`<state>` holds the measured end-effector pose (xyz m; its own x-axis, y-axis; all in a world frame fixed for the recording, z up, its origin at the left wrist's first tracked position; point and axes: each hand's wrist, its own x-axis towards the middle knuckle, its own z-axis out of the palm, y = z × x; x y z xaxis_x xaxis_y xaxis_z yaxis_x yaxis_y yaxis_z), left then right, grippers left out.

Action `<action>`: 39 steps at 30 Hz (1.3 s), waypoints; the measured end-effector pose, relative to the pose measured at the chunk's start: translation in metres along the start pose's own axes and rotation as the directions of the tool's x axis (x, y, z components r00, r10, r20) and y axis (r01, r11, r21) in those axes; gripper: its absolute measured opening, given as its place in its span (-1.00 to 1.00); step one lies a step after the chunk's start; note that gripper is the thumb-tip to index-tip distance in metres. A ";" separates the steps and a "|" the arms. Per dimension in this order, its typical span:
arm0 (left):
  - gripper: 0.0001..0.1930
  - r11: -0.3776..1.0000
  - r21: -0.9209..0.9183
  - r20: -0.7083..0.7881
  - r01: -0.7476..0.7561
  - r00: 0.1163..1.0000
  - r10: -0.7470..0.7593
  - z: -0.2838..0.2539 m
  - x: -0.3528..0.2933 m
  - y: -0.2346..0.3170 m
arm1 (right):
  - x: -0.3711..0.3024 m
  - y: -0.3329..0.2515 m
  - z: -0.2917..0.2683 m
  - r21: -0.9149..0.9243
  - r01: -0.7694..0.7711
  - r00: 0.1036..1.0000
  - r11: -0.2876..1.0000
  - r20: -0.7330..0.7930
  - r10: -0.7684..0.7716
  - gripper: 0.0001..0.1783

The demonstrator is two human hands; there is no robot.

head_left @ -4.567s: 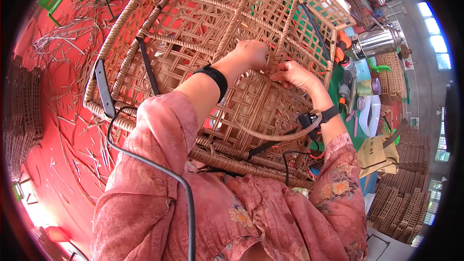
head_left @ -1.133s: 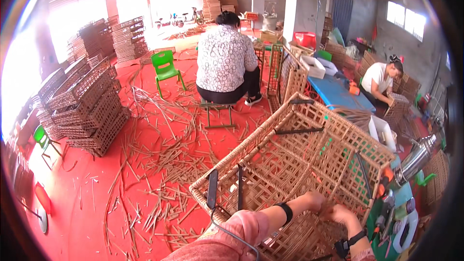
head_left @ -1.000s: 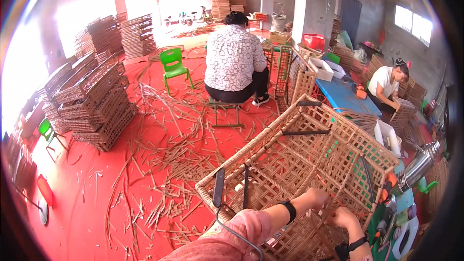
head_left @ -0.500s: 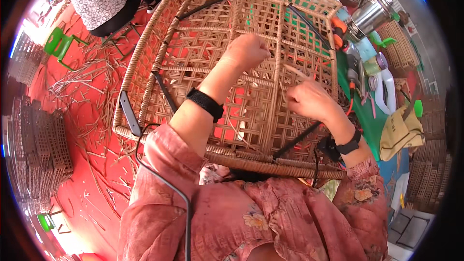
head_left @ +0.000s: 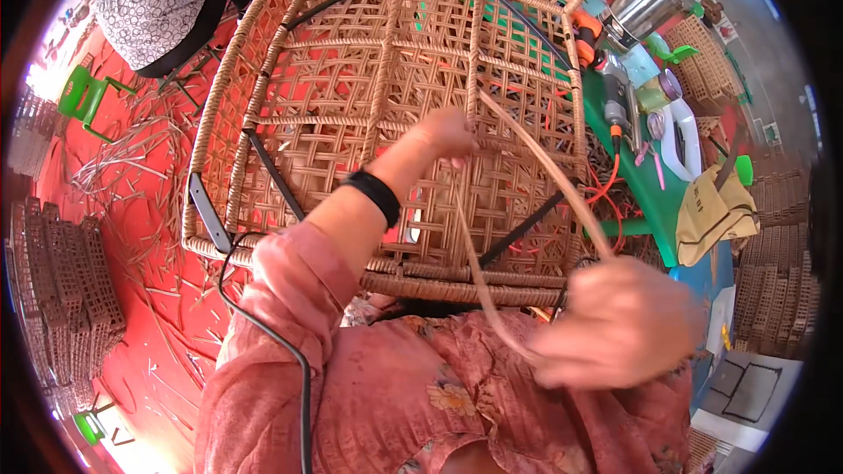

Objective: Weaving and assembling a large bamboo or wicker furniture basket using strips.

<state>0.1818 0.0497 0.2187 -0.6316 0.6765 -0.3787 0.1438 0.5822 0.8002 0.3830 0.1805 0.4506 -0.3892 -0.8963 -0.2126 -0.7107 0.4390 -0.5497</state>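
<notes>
A large rectangular woven cane basket (head_left: 338, 136), crossed by bound ribs and with black straps at its corners, lies in front of me. My left hand (head_left: 443, 133) is closed against its woven bottom beside the right-hand rib; what the fingers pinch is hidden. Low on the right, my right hand (head_left: 619, 323) is closed and smeared by motion, gripping a pale cane strip (head_left: 549, 167). The strip runs from the right-hand rib down to the right hand. A thinner length hangs from below my left hand in a loose curve to the same hand.
A green-topped surface (head_left: 645, 211) at the right holds a power tool (head_left: 615, 101), a steel flask (head_left: 650, 4) and a cloth bag (head_left: 716, 215). Cane scraps (head_left: 140, 154) litter the red floor. A person (head_left: 158, 4) sits far left near a green chair (head_left: 88, 101); stacked woven panels (head_left: 66, 290) stand left.
My right hand has moved from the weave down and right toward me, drawing the cane strip out long. My left hand has shifted slightly lower. The whole view has shifted a little.
</notes>
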 end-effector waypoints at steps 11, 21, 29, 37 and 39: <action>-0.83 0.949 -0.305 0.291 0.077 0.957 0.016 -0.011 0.003 -0.024 | -0.019 0.059 0.011 0.453 -0.419 0.738 0.787 -0.334 0.586 -0.74; -0.81 0.987 -0.122 0.295 0.109 0.953 -0.069 -0.020 -0.001 -0.025 | 0.085 0.259 0.073 0.220 -0.740 0.552 0.636 -0.341 0.761 -0.60; -0.81 0.985 -0.108 0.297 0.137 0.950 -0.099 -0.020 -0.007 -0.019 | 0.092 0.227 0.085 0.377 -0.707 0.465 0.599 -0.390 0.795 -0.48; -0.80 0.976 0.217 0.207 0.010 0.977 -0.056 -0.011 0.002 -0.018 | 0.102 0.221 0.100 0.321 -0.755 0.368 0.572 -0.515 0.774 -0.46; -0.76 0.980 0.196 0.141 0.014 0.989 -0.042 -0.008 0.003 -0.019 | 0.103 0.223 0.102 0.174 -0.772 0.408 0.611 -0.603 0.686 -0.60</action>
<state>0.1713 0.0369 0.2065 -0.5237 0.7081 -0.4737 0.2817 0.6687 0.6881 0.2439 0.1798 0.2238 -0.9994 -0.0262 0.0232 -0.0321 0.9495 -0.3120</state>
